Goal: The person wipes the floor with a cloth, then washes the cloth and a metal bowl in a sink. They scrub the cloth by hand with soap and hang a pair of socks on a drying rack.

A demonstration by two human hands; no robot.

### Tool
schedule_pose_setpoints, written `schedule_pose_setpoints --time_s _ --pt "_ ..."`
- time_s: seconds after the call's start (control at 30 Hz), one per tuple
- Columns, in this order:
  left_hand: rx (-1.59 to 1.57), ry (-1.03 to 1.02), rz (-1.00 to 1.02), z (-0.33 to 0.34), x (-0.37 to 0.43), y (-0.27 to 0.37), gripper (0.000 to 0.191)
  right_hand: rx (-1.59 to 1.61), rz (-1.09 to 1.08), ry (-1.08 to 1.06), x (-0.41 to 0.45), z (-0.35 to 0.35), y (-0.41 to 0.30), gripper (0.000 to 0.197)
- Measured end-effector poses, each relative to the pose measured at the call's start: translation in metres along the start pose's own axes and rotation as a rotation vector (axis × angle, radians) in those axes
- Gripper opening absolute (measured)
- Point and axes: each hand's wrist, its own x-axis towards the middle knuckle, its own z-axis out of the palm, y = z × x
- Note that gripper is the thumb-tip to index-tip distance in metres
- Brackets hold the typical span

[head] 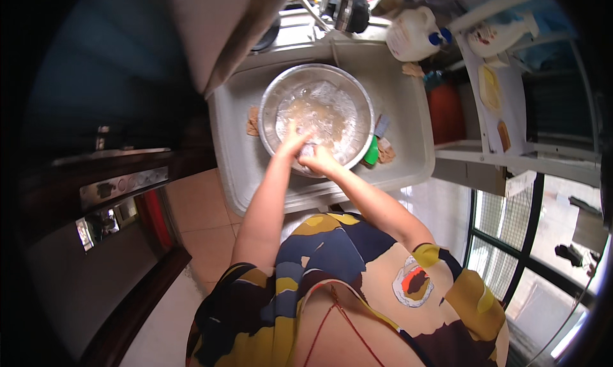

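Observation:
A round metal basin sits in a wide pale sink. Cloudy, churning water with bubbles partly fills it. Over the basin's near side, my left hand has its fingers apart, their tips blurred at the water. Close beside it, my right hand is curled around a small pale, wet item; blur hides what it is. To the right of the basin lie a green plastic piece, a crumpled brown cloth and a bluish block. Another brown crumpled piece lies left of the basin.
White jugs with blue caps stand at the sink's back right corner. A shelf unit on the right holds a white bottle and a yellow bar in a dish. Dark metal fittings are behind the sink. A dark-framed window is at lower right.

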Motion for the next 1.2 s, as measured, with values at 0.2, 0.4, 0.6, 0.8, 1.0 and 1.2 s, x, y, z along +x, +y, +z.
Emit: schedule_pose_setpoints --time_s 0.2,0.4,0.6,0.8,1.0,1.2 --pt "-0.887 -0.251 0.19 -0.052 -0.03 0.048 0.057 1.219 0.267 -0.527 -0.033 -0.014 -0.037 0.036" --pt "-1.187 -0.671 0.456 -0.022 -0.063 0.064 0.059 1.579 0.305 -0.693 -0.044 -0.01 -0.041 0.037" --pt "-0.888 -0.77 0.542 -0.026 -0.073 0.073 0.061 1.692 0.166 -0.641 -0.057 -0.018 -0.057 0.029" --pt "-0.913 -0.378 0.188 -0.025 -0.082 0.082 0.014 1.683 0.276 -0.538 -0.045 -0.022 -0.055 0.029" --pt "-0.95 -0.226 0.093 -0.025 -0.077 0.07 0.009 1.475 0.177 -0.565 -0.047 -0.018 -0.052 0.045" --pt "-0.771 -0.041 0.053 -0.016 -0.072 0.066 0.005 1.062 0.161 -0.411 -0.042 -0.011 -0.046 0.037"
